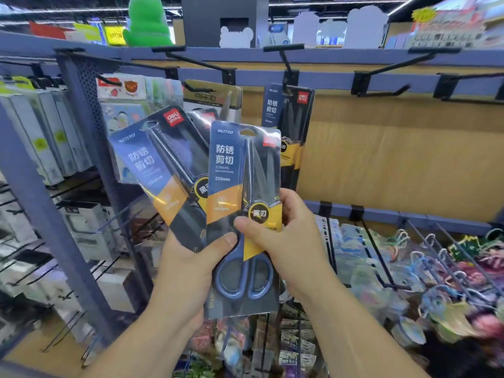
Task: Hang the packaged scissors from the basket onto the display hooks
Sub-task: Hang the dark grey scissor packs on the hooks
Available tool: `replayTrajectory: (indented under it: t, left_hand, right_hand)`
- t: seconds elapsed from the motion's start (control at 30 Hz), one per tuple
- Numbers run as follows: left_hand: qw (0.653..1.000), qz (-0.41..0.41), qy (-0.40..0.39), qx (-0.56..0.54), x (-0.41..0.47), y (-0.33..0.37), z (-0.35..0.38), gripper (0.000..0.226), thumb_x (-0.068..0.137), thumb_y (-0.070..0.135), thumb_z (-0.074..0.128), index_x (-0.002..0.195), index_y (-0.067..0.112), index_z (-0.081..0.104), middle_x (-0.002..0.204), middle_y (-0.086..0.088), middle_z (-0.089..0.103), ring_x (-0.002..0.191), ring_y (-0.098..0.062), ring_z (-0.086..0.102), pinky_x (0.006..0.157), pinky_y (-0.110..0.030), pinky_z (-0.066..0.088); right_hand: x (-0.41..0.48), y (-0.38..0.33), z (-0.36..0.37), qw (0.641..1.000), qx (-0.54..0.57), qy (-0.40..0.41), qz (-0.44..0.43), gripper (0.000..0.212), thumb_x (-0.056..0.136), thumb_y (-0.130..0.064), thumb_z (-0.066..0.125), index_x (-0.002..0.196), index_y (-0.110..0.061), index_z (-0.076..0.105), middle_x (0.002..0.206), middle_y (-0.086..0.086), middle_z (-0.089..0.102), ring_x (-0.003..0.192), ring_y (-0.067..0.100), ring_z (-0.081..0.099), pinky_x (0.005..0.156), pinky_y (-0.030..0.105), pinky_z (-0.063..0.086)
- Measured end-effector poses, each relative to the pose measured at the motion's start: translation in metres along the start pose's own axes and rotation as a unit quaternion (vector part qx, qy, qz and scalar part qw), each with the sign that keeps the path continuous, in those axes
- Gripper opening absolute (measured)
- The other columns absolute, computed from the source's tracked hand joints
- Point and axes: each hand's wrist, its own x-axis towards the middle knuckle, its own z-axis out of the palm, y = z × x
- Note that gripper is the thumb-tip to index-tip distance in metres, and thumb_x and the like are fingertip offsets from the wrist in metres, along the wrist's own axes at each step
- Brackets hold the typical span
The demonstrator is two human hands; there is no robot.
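Observation:
My left hand (188,266) holds a fanned stack of packaged scissors (161,162), blue cards with yellow bands, tilted to the left. My right hand (283,236) pinches the front scissors pack (240,186) by its lower right side, thumb on the yellow label; this pack stands upright, with blue handles showing at the bottom. Behind them, scissors packs of the same kind (291,118) hang on a black display hook (286,64). To the right, an empty hook (381,88) juts from the blue rail. The basket is out of sight.
A beige-topped pack (212,98) hangs on the hook to the left of the hung scissors. Sticker sheets (122,105) and boxed goods (46,137) fill the left rack. Lower right hooks carry colourful packets (436,268). A wooden back panel (395,159) sits behind the empty hooks.

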Motion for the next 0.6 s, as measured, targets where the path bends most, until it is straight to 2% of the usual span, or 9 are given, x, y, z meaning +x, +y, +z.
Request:
replayTrajectory:
  t: [0.07,0.13,0.2,0.27,0.33,0.43,0.6]
  left_hand:
    - [1.000,-0.004,-0.009,0.002,-0.001,-0.002,0.004,0.044,0.082,-0.001,0.074,0.122,0.018,0.068,0.117,-0.010,0.078,0.108,-0.033,0.076,0.092,-0.051,0.058]
    - [1.000,-0.006,-0.007,-0.003,-0.001,-0.003,0.008,0.048,0.081,-0.001,0.074,0.126,0.014,0.066,0.118,-0.009,0.078,0.109,-0.032,0.076,0.090,-0.050,0.061]
    - [1.000,-0.011,0.010,-0.021,-0.001,-0.003,0.010,0.048,0.080,0.012,0.075,0.128,0.015,0.066,0.119,-0.005,0.078,0.111,-0.028,0.075,0.092,-0.047,0.061]
    - [0.999,-0.021,0.028,-0.035,0.000,-0.002,0.011,0.049,0.084,0.026,0.073,0.132,0.019,0.066,0.125,-0.001,0.077,0.118,-0.025,0.072,0.104,-0.053,0.054]
    - [0.998,-0.029,0.040,-0.047,0.001,-0.001,0.011,0.049,0.086,0.032,0.073,0.134,0.022,0.066,0.128,0.001,0.076,0.122,-0.025,0.070,0.110,-0.057,0.048]
    - [0.997,-0.026,0.052,-0.049,0.001,0.002,0.013,0.048,0.088,0.032,0.072,0.135,0.020,0.066,0.129,0.002,0.075,0.122,-0.024,0.070,0.110,-0.057,0.048]
    - [0.996,0.007,0.090,-0.019,0.003,0.011,0.006,0.058,0.081,0.041,0.077,0.135,0.025,0.066,0.129,0.010,0.075,0.123,-0.016,0.069,0.114,-0.053,0.046]
  right_hand:
    - [-0.002,0.005,-0.003,1.000,0.026,0.015,0.005,0.041,0.076,-0.017,0.091,0.108,-0.020,0.065,0.098,0.005,0.077,0.090,0.024,0.074,0.088,0.057,0.061]
    - [-0.004,0.008,-0.008,0.998,0.054,0.019,0.015,0.041,0.077,-0.015,0.089,0.109,-0.017,0.063,0.100,0.011,0.076,0.089,0.025,0.073,0.090,0.060,0.059]
    - [-0.005,0.009,-0.014,0.997,0.076,0.012,0.021,0.041,0.079,-0.011,0.088,0.109,-0.016,0.061,0.098,0.013,0.075,0.089,0.026,0.071,0.090,0.059,0.059]
    - [-0.006,0.007,-0.021,0.997,0.080,-0.006,0.023,0.039,0.083,-0.004,0.085,0.111,-0.016,0.060,0.094,0.008,0.074,0.088,0.023,0.071,0.089,0.054,0.061]
    - [-0.007,0.001,-0.028,0.998,0.060,-0.027,0.018,0.038,0.086,-0.002,0.081,0.113,-0.018,0.059,0.092,0.002,0.074,0.088,0.020,0.071,0.087,0.048,0.062]
    - [-0.005,-0.014,-0.036,0.999,0.009,-0.025,-0.019,0.036,0.088,-0.007,0.081,0.112,-0.021,0.059,0.091,-0.002,0.074,0.087,0.018,0.072,0.083,0.046,0.062]
    - [0.007,-0.045,-0.045,0.992,-0.068,0.002,-0.104,0.039,0.089,-0.018,0.082,0.114,-0.016,0.053,0.100,0.015,0.069,0.091,0.038,0.068,0.079,0.054,0.060]
